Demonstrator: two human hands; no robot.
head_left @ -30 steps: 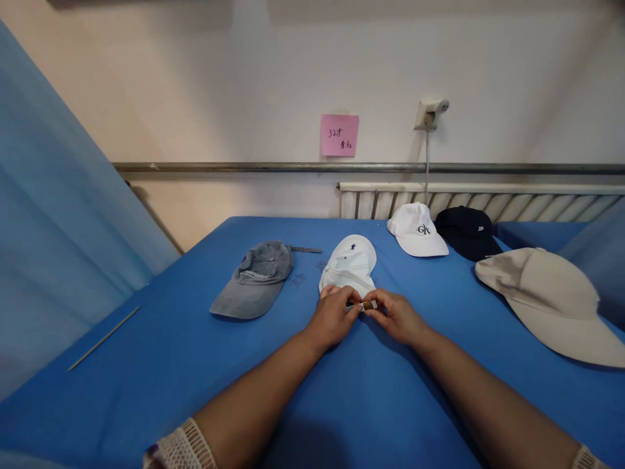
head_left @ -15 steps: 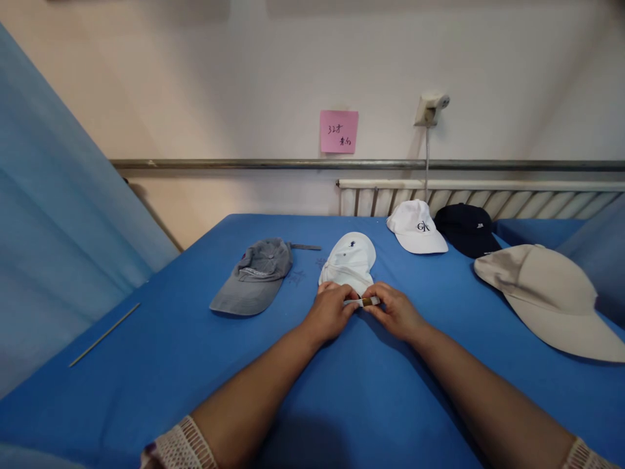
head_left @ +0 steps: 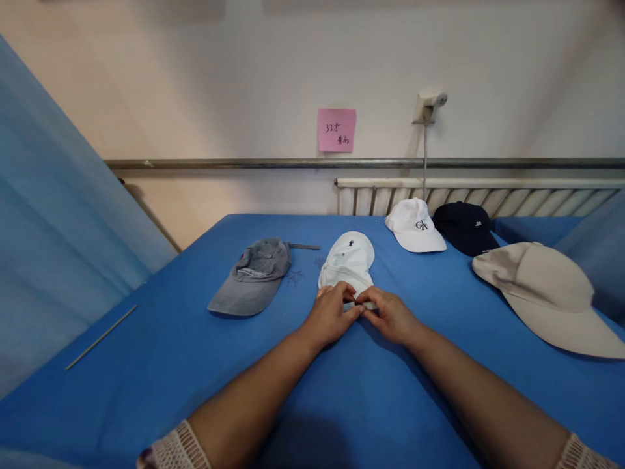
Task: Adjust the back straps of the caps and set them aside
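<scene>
A pale white baseball cap (head_left: pixel 349 262) with a small dark emblem lies on the blue-covered table (head_left: pixel 234 384), its brim pointing away from me. Both hands meet at the cap's near end, on its back strap (head_left: pixel 348 305). My left hand (head_left: pixel 333 314) pinches the strap from the left, fingers and thumb closed. From the right, my right hand (head_left: pixel 389 315) grips the strap's other part, its fingertips close to the left thumb. The fingers cover most of the strap, and its buckle is hidden.
Left of the cap lies a grey cap (head_left: pixel 254 277) with its strap sticking out. A thin stick (head_left: pixel 101 338) rests near the left edge. At the right are a white cap (head_left: pixel 415 226), a black cap (head_left: pixel 466 228) and a large beige cap (head_left: pixel 554 296). A curtain (head_left: pixel 58 215) hangs at left.
My right fingers have moved left along the strap, close to my left thumb. The buckle that showed between the hands is now covered. The other caps stay put.
</scene>
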